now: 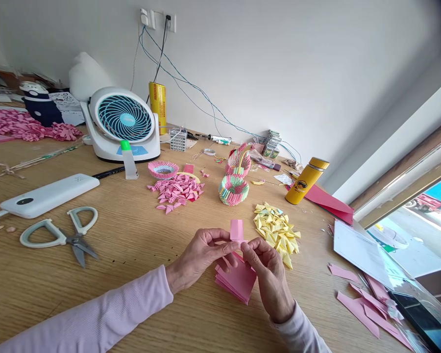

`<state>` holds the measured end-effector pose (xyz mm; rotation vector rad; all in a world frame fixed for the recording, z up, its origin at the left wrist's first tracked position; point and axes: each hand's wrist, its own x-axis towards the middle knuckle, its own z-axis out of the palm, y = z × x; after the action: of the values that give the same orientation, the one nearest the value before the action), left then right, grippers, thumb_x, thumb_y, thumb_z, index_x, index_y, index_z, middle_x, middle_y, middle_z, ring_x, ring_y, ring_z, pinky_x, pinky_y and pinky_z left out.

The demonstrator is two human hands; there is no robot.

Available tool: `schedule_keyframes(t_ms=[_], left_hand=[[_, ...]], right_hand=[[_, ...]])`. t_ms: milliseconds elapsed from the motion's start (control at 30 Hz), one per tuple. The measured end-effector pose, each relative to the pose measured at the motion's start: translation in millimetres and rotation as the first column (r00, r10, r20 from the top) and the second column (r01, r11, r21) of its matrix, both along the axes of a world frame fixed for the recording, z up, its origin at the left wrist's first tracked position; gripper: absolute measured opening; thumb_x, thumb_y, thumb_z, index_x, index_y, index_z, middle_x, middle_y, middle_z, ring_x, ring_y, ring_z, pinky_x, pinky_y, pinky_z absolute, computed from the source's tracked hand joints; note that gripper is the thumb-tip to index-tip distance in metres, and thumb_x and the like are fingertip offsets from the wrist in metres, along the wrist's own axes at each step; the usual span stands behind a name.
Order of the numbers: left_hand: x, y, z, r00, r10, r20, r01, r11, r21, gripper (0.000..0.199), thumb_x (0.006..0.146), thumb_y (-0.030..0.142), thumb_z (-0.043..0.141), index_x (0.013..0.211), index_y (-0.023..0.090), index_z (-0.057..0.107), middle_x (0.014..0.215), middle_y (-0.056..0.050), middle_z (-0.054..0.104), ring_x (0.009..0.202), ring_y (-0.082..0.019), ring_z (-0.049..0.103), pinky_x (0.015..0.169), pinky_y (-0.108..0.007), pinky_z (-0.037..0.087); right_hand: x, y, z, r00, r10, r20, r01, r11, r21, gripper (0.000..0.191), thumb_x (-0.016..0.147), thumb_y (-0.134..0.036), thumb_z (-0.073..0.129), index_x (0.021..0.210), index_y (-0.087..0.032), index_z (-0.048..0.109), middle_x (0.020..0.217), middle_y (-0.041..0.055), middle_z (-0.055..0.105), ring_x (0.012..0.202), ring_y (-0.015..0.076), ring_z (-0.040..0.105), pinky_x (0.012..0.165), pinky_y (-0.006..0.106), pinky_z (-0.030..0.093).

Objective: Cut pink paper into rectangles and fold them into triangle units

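Wooden tabletop, pink strip in left hand and right hand.

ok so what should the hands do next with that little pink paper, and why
Probably press its crease with the thumbs: the left hand and right hand both have fingertips on the small pink paper, whose upper part still stands up flat, while the pink pile beyond holds compactly folded pieces.
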<state>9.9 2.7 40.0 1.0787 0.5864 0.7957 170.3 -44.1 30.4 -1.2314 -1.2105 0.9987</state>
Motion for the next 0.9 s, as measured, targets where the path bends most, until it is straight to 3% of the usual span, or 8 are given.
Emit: schedule_keyframes(t_ms=[233,400,633,900], left_hand=[[-1.0,-0.4,4.3,1.000,-0.004,0.004,0.004,1.000,0.001,0.031,0.077,0.041,0.071,0.084,0.012,0.062,0.066,-0.003,0.067,0.054,-0.010,0.061,0.052,-0.020,0.049],[-2.4,1.7,0.9,0.995,-0.044,-0.091,0.060,0.981,0.186,0.031,0.082,0.042,0.066,0.088,0.012,0.063,0.060,-0.001,0.060,0.050,-0.011,0.056,0.049,-0.022,0.047],[-1.6,-2.4,6.6,0.977,-0.044,-0.209,0.096,0.965,0.246,0.035,0.084,0.047,0.061,0.077,0.013,0.063,0.052,0.002,0.056,0.045,-0.009,0.052,0.046,-0.019,0.042],[-2.5,0.9,-1.1,0.979,0.012,-0.201,0.033,0.975,0.218,0.033,0.086,0.043,0.058,0.085,0.011,0.065,0.047,0.000,0.060,0.038,-0.010,0.053,0.039,-0.017,0.039]], right_hand=[[1.7,-0.5,2.7,0.989,0.024,0.147,-0.033,0.998,0.056,0.035,0.084,-0.045,0.063,0.066,-0.016,0.056,0.059,-0.0023,0.047,0.055,0.0097,0.038,0.049,0.022,0.032],[4.6,1.3,5.4,0.997,0.058,-0.048,-0.053,0.995,0.086,0.025,0.085,-0.041,0.064,0.092,-0.018,0.063,0.082,0.0035,0.061,0.072,0.0145,0.055,0.065,0.026,0.047],[7.3,2.4,0.1,0.972,0.088,-0.219,-0.076,0.995,0.062,0.019,0.079,-0.035,0.072,0.091,-0.021,0.065,0.082,0.0018,0.064,0.073,0.0156,0.058,0.066,0.027,0.049],[10.7,4.5,-1.3,0.993,0.112,0.035,-0.117,0.956,0.268,0.007,0.084,-0.025,0.066,0.080,-0.024,0.072,0.079,0.0020,0.059,0.075,0.0155,0.055,0.067,0.027,0.046]])
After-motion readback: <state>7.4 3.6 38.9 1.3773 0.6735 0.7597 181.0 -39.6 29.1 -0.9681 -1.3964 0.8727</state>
